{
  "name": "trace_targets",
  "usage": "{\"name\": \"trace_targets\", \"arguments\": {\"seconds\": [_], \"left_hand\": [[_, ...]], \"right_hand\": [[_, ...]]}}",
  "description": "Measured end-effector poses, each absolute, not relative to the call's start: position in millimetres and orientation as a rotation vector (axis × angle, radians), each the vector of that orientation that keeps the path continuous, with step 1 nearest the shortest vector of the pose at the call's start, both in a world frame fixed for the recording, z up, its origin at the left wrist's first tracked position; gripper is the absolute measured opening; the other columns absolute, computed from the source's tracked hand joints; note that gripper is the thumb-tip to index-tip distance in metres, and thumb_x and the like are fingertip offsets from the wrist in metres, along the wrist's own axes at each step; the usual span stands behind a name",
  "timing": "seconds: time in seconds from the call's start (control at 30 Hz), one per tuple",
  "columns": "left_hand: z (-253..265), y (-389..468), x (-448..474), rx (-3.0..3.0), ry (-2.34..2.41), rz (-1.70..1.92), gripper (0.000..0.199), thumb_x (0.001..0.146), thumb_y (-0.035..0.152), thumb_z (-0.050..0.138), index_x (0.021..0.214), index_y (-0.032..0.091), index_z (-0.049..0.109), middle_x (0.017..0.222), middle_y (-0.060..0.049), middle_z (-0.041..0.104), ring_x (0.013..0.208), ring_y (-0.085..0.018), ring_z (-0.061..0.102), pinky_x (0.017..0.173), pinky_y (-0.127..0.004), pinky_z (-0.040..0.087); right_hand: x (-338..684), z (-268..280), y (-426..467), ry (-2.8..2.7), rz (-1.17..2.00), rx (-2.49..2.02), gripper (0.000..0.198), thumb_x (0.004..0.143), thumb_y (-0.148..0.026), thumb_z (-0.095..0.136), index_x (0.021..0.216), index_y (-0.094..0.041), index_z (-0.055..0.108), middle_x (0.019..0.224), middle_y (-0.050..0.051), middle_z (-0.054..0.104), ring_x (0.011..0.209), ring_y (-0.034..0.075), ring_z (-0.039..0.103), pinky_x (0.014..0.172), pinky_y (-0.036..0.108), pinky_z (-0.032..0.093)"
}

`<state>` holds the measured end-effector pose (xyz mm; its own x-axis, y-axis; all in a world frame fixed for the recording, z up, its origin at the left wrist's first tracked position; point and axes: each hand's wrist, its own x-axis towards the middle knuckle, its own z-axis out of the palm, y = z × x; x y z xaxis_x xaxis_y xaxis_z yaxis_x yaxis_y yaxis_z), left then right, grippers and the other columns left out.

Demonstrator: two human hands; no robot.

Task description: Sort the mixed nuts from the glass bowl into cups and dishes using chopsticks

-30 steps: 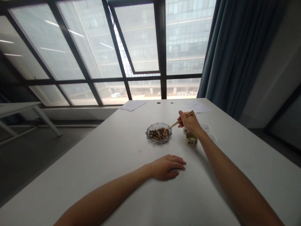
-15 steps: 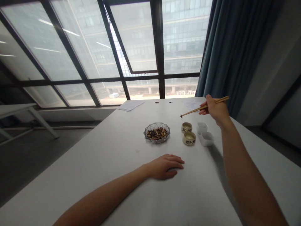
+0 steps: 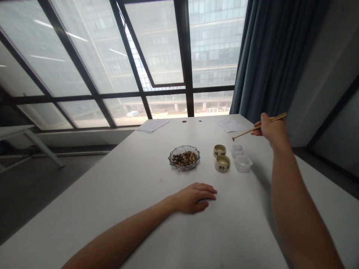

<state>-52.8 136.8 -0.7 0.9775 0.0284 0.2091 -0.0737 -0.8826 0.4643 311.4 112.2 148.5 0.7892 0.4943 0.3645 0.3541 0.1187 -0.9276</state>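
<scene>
My right hand (image 3: 270, 129) is raised over the table and grips a pair of wooden chopsticks (image 3: 259, 127). Their tips pinch a small dark piece just above the far white plastic cup (image 3: 237, 150). A second white cup (image 3: 243, 163) stands nearer to me. Left of these are two small cream ceramic cups with dark characters (image 3: 219, 150) (image 3: 222, 163). A glass bowl (image 3: 184, 158) holds mixed dark and tan bits. My left hand (image 3: 196, 197) lies flat on the white table (image 3: 134, 209), palm down, holding nothing.
Sheets of paper lie at the table's far edge (image 3: 153, 125) (image 3: 231, 125). Large dark-framed windows fill the back. A blue-grey curtain (image 3: 269, 56) hangs at the right. Another white table (image 3: 19, 132) stands at the far left, across dark floor.
My right hand lifted the chopsticks out of the glass bowl with a small piece and carried it rightward, past the ceramic cups, to above the white cups. The left hand stayed put.
</scene>
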Motion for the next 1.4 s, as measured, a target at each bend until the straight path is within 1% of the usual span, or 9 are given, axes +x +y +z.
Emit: {"name": "trace_targets", "arguments": {"seconds": [0.23, 0.5, 0.63, 0.73, 0.87, 1.0, 1.2, 1.3, 1.4], "left_hand": [[-3, 138, -52, 2.637, -0.04, 0.291, 0.038, 0.097, 0.026, 0.055, 0.135, 0.027, 0.06, 0.146, -0.007, 0.059, 0.139, -0.024, 0.051, 0.12, -0.04, 0.037], [-3, 138, -53, 2.636, -0.041, 0.288, 0.039, 0.096, 0.024, 0.056, 0.135, 0.027, 0.06, 0.146, -0.007, 0.059, 0.139, -0.023, 0.051, 0.12, -0.039, 0.037], [-3, 138, -53, 2.637, -0.037, 0.295, 0.039, 0.096, 0.024, 0.056, 0.134, 0.027, 0.06, 0.145, -0.007, 0.059, 0.139, -0.023, 0.051, 0.12, -0.038, 0.037], [-3, 137, -53, 2.634, -0.039, 0.302, 0.038, 0.096, 0.024, 0.056, 0.134, 0.027, 0.06, 0.145, -0.007, 0.06, 0.139, -0.023, 0.051, 0.12, -0.038, 0.037], [-3, 137, -53, 2.629, -0.046, 0.304, 0.038, 0.097, 0.026, 0.055, 0.134, 0.027, 0.06, 0.145, -0.008, 0.06, 0.139, -0.024, 0.051, 0.12, -0.04, 0.037], [-3, 137, -53, 2.629, -0.043, 0.298, 0.037, 0.098, 0.026, 0.055, 0.135, 0.027, 0.06, 0.145, -0.008, 0.06, 0.139, -0.024, 0.051, 0.12, -0.039, 0.037], [-3, 137, -53, 2.632, -0.041, 0.294, 0.038, 0.097, 0.026, 0.055, 0.135, 0.026, 0.06, 0.145, -0.007, 0.059, 0.139, -0.023, 0.051, 0.12, -0.039, 0.037], [-3, 138, -53, 2.632, -0.048, 0.293, 0.038, 0.098, 0.027, 0.054, 0.135, 0.026, 0.06, 0.145, -0.007, 0.059, 0.139, -0.023, 0.051, 0.12, -0.039, 0.037], [-3, 138, -53, 2.63, -0.044, 0.292, 0.037, 0.099, 0.027, 0.054, 0.135, 0.026, 0.06, 0.146, -0.008, 0.059, 0.139, -0.023, 0.051, 0.12, -0.039, 0.037]], "right_hand": [[316, 138, 121, -0.737, 0.094, -1.499, 0.045, 0.099, -0.03, 0.054, 0.058, -0.014, 0.063, 0.047, 0.01, 0.063, 0.039, 0.02, 0.067, 0.037, 0.023, 0.056], [309, 140, 116, -0.719, 0.06, -1.691, 0.037, 0.098, -0.027, 0.057, 0.064, -0.014, 0.064, 0.053, 0.01, 0.065, 0.041, 0.021, 0.066, 0.041, 0.028, 0.059], [315, 136, 120, -0.713, 0.086, -1.722, 0.027, 0.095, -0.027, 0.059, 0.072, -0.016, 0.066, 0.051, 0.009, 0.064, 0.043, 0.024, 0.067, 0.044, 0.035, 0.06], [319, 133, 123, -0.685, 0.139, -1.705, 0.017, 0.092, -0.027, 0.062, 0.08, -0.017, 0.067, 0.05, 0.007, 0.063, 0.044, 0.028, 0.068, 0.049, 0.044, 0.062], [320, 132, 123, -0.677, 0.156, -1.653, 0.015, 0.09, -0.028, 0.065, 0.08, -0.018, 0.067, 0.05, 0.009, 0.063, 0.046, 0.031, 0.068, 0.053, 0.051, 0.062], [315, 134, 122, -0.691, 0.113, -1.621, 0.021, 0.092, -0.028, 0.064, 0.073, -0.019, 0.065, 0.047, 0.008, 0.061, 0.043, 0.029, 0.067, 0.051, 0.048, 0.062], [302, 142, 122, -0.789, 0.008, -1.539, 0.039, 0.096, -0.031, 0.058, 0.059, -0.02, 0.06, 0.05, 0.008, 0.063, 0.042, 0.023, 0.067, 0.042, 0.033, 0.059], [292, 147, 120, -0.892, -0.06, -1.472, 0.041, 0.098, -0.036, 0.057, 0.061, -0.018, 0.063, 0.049, 0.006, 0.063, 0.041, 0.02, 0.066, 0.04, 0.026, 0.055], [281, 150, 119, -0.952, -0.068, -1.394, 0.043, 0.098, -0.043, 0.057, 0.064, -0.017, 0.066, 0.049, 0.005, 0.063, 0.04, 0.016, 0.064, 0.038, 0.022, 0.052]]}}
